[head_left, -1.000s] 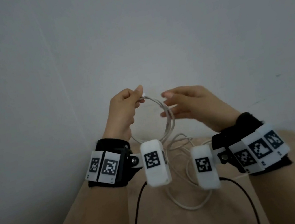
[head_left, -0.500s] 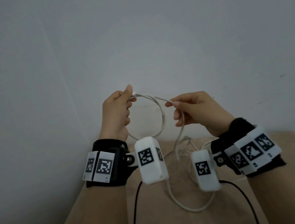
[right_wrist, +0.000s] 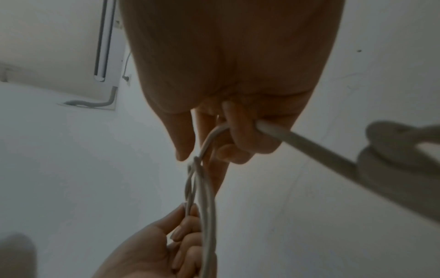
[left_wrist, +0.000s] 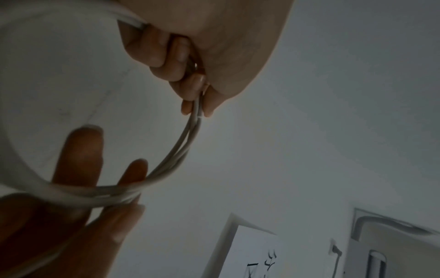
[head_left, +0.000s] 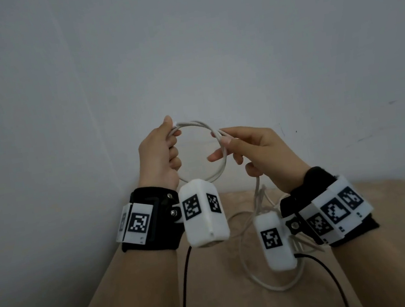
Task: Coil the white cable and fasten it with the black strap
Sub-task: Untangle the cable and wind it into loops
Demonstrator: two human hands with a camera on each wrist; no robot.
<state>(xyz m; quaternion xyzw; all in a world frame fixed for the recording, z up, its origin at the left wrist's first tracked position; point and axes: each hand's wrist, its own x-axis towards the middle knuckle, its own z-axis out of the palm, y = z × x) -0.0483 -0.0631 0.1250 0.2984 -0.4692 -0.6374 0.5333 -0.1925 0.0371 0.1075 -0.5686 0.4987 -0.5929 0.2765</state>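
A white cable (head_left: pixel 220 169) forms a round coil of a few turns in the air between my hands. My left hand (head_left: pixel 162 153) grips the coil's left side with curled fingers, the plug end sticking out above the thumb. My right hand (head_left: pixel 244 144) pinches the coil's right side between thumb and forefinger, and its lower fingers curl round the trailing strand (right_wrist: pixel 307 143). The loose tail (head_left: pixel 263 280) hangs down onto the beige surface (head_left: pixel 142 286). In the left wrist view the strands (left_wrist: pixel 176 152) run from my left fingers to my right fingertips. No black strap shows in any view.
A plain pale wall (head_left: pixel 182 52) rises just behind the hands. Black cords (head_left: pixel 183 286) from the wrist cameras run down over the beige surface. The right wrist view shows a wall-mounted unit (right_wrist: pixel 71 47) with a pipe.
My right hand has carried another turn of cable up and laid it against the coil's right side, where it now pinches the strands. Both hands have risen a little.
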